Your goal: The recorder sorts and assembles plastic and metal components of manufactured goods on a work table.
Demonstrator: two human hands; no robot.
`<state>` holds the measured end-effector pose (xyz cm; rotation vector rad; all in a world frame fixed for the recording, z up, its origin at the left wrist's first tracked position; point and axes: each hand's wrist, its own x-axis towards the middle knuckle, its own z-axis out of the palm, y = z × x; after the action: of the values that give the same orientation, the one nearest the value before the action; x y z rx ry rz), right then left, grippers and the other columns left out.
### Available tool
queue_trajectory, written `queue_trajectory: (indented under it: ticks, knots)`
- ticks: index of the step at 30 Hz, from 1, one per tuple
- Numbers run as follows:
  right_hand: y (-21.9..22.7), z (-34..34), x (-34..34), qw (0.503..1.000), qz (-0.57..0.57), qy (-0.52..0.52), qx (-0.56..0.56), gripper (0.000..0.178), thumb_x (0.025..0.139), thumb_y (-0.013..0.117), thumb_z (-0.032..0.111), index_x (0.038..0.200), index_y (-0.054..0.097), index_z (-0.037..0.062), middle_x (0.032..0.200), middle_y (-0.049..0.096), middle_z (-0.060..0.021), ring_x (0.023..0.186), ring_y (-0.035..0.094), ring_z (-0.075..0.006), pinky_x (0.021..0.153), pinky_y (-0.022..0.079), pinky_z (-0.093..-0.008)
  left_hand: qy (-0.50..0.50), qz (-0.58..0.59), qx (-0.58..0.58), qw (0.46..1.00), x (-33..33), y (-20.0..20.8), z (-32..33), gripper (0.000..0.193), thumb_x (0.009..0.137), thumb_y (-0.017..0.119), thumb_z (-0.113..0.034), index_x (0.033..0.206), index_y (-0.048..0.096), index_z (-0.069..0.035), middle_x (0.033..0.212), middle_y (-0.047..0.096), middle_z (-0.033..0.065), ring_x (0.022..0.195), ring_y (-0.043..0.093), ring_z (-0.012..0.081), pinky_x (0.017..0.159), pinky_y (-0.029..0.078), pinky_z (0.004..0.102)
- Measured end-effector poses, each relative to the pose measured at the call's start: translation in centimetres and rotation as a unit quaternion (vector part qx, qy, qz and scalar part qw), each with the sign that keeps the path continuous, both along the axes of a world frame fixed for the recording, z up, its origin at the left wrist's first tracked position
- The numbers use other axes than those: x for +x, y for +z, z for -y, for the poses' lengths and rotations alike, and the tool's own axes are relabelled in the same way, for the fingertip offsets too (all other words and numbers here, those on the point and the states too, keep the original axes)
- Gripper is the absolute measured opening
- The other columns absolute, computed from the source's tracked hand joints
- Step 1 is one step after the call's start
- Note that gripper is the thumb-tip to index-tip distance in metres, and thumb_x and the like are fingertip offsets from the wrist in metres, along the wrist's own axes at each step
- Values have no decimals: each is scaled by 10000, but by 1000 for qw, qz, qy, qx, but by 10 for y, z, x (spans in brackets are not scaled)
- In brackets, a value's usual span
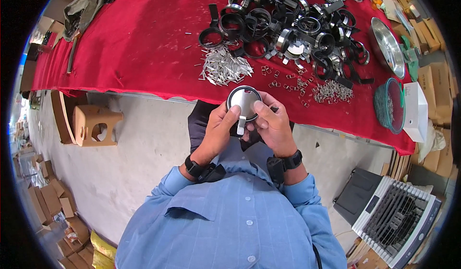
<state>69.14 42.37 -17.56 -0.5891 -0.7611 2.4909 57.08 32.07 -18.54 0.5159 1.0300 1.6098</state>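
Note:
Just in front of the table's near edge I hold a round silver metal piece with a black ring rim (246,103), a short silver tab hanging from its lower side. My left hand (220,127) is closed on its left side, thumb pressed on the face. From the right, my right hand (274,125) grips the same piece, its thumb also on the face. The fingers behind it are partly hidden. Beyond my hands, a heap of small silver pins (223,67) lies on the red cloth. Small wire-like metal clips (331,92) are scattered to the right.
A large pile of black and silver rings with straps (288,24) covers the far middle of the red-covered table (144,38). At right stand a metal bowl (388,48), a green mesh basket (382,105) and a white box (415,110). A brown stool (96,125) stands left; an air cooler (398,216) right.

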Motion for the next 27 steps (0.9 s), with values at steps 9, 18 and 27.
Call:
queue_trajectory:
  ticks: [9, 18, 27]
  knots:
    - [-5, -5, -2, 972, 170, -45, 155, 303, 920, 639, 164, 1138, 573, -36, 763, 588, 9, 560, 424, -4, 487, 341, -186, -24, -41, -57, 997, -10, 12, 1, 345, 981, 495, -123, 1301, 449, -3, 1032, 636, 107, 851, 662, 144, 716, 588, 312]
    - [-2, -51, -6, 758, 385, -119, 513, 154, 858, 668, 151, 908, 688, 6, 801, 700, -130, 746, 692, -215, 675, 521, -336, -62, -17, 52, 997, -23, 1, 15, 262, 928, 568, -126, 1166, 522, -28, 1134, 628, 159, 970, 684, 267, 846, 585, 424]
    - [-25, -86, -10, 463, 504, -125, 719, 161, 832, 709, 176, 947, 679, 67, 867, 646, -113, 759, 648, -330, 650, 508, -433, -1, 64, -29, 998, -28, 8, 11, 221, 933, 538, -112, 1146, 534, -54, 1121, 637, 174, 923, 693, 288, 808, 582, 386]
